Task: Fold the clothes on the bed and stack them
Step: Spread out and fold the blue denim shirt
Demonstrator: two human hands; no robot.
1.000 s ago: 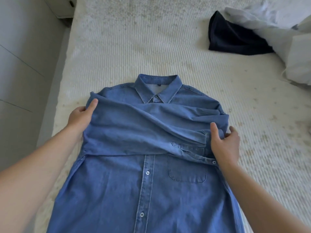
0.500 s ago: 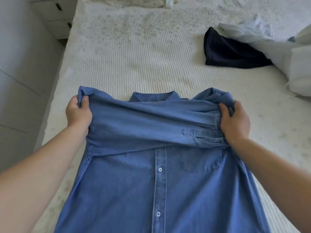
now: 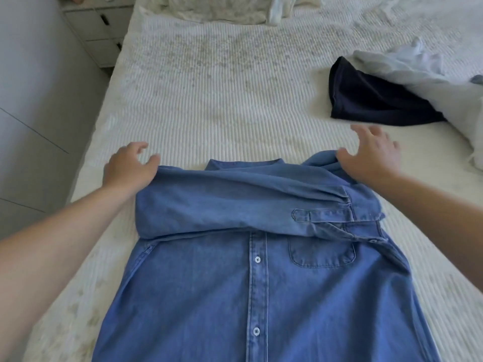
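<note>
A blue denim shirt [image 3: 251,278] lies button side up on the white bed [image 3: 214,105], its sleeves folded across the chest and covering most of the collar. My left hand [image 3: 128,167] hovers at the shirt's left shoulder with relaxed fingers, the thumb just at the fabric edge. My right hand [image 3: 371,155] is spread above the right shoulder, blurred, holding nothing. A dark navy garment [image 3: 373,97] lies crumpled at the right, beside a white garment [image 3: 428,74].
The bed's left edge runs along a grey floor and a white wall. A white drawer unit [image 3: 96,30] stands at the far left corner. Pillows [image 3: 217,9] lie at the head of the bed.
Both hands gripped the shirt's shoulders and have let go, lifting slightly outward and forward. The folded top of the shirt has settled flat on the bed.
</note>
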